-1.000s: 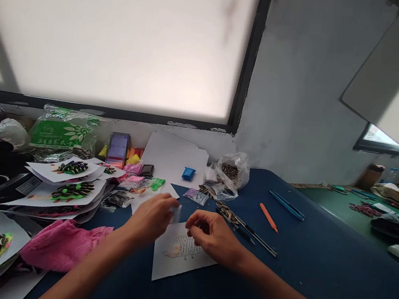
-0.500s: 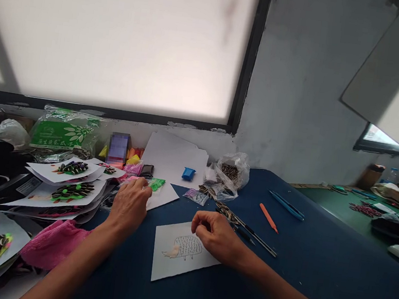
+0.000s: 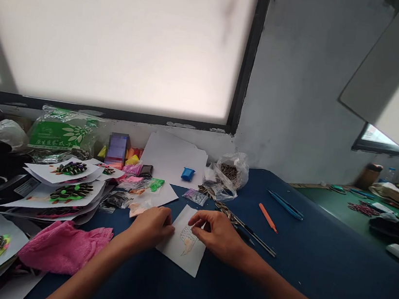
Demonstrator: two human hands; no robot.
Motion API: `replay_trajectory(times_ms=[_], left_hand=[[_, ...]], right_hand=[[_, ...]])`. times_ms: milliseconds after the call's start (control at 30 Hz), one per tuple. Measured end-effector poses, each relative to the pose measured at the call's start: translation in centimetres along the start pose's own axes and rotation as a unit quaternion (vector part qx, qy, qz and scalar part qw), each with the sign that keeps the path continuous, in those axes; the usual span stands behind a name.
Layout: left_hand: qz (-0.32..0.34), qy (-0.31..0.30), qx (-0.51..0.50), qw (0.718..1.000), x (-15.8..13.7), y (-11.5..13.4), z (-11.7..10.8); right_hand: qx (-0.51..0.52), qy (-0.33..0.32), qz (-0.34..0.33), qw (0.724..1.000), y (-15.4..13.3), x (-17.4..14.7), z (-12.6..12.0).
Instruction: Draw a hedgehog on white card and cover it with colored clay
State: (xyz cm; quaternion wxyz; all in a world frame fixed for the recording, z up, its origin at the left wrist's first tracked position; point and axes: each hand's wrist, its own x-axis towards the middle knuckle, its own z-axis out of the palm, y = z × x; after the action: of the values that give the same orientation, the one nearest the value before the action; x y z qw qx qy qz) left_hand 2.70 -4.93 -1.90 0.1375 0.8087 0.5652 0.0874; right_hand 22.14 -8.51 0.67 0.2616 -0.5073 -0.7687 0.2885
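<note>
A white card [image 3: 189, 262] lies turned at a slant on the table, with a small animal drawn on it in dark lines. Smooth peach clay [image 3: 187, 247] covers the pointed head of the drawing. At the card's left edge is my left hand [image 3: 150, 226], its fingers curled in and the thumb side on the card. My right hand [image 3: 219, 235] hovers over the card's upper right, thumb and fingertips drawn together in a pinch; whatever is between them is too small to make out. A packet of peach clay [image 3: 137, 209] lies just beyond my left hand.
Left are stacked cards with seed-covered animals [image 3: 72, 192] and a pink cloth [image 3: 65, 248]. Behind lie small clay packets, a blue clay packet [image 3: 188, 174] and a bag of sunflower seeds [image 3: 231, 172]. Tweezers [image 3: 286, 205] and an orange pen [image 3: 267, 218] lie right.
My left hand has come back from the clay packets to the card's left edge. The card has swung round so the drawn head points toward me. My right hand stays nearly in place.
</note>
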Motion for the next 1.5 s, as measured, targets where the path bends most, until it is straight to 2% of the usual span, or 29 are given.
replay_trajectory(times_ms=[200, 367, 433, 567, 733, 800, 1033, 1500], left_hand=[[-0.043, -0.023, 0.004, 0.999, -0.2, 0.0, -0.3], [-0.031, -0.027, 0.013, 0.999, -0.5, 0.2, -1.0], [-0.002, -0.016, 0.008, 1.000, -0.5, 0.4, -1.2], [0.097, -0.017, -0.027, 0.995, -0.6, 0.5, -1.1], [0.159, -0.117, -0.058, 0.979, -1.5, -0.2, -0.4], [0.174, -0.127, -0.056, 0.975, -1.8, -0.6, 0.0], [0.210, -0.066, -0.055, 0.974, -2.1, -1.7, 1.9], [0.195, -0.075, -0.049, 0.977, -2.0, -1.3, 1.9]], right_hand=[[-0.060, -0.013, 0.006, 0.998, -0.4, -0.2, -0.1], [-0.083, 0.004, -0.004, 0.997, 0.4, -0.9, 0.3], [-0.074, 0.015, 0.000, 0.997, 0.8, -1.2, 0.4], [-0.061, 0.025, -0.010, 0.998, 0.9, -1.8, 0.4], [-0.060, 0.014, -0.017, 0.998, 0.6, -2.0, 0.5], [-0.063, 0.012, -0.011, 0.998, 0.7, -2.0, 0.5], [-0.118, 0.011, -0.004, 0.993, 1.2, -1.9, 0.9], [-0.172, -0.009, -0.050, 0.984, 1.4, -2.2, 2.4]])
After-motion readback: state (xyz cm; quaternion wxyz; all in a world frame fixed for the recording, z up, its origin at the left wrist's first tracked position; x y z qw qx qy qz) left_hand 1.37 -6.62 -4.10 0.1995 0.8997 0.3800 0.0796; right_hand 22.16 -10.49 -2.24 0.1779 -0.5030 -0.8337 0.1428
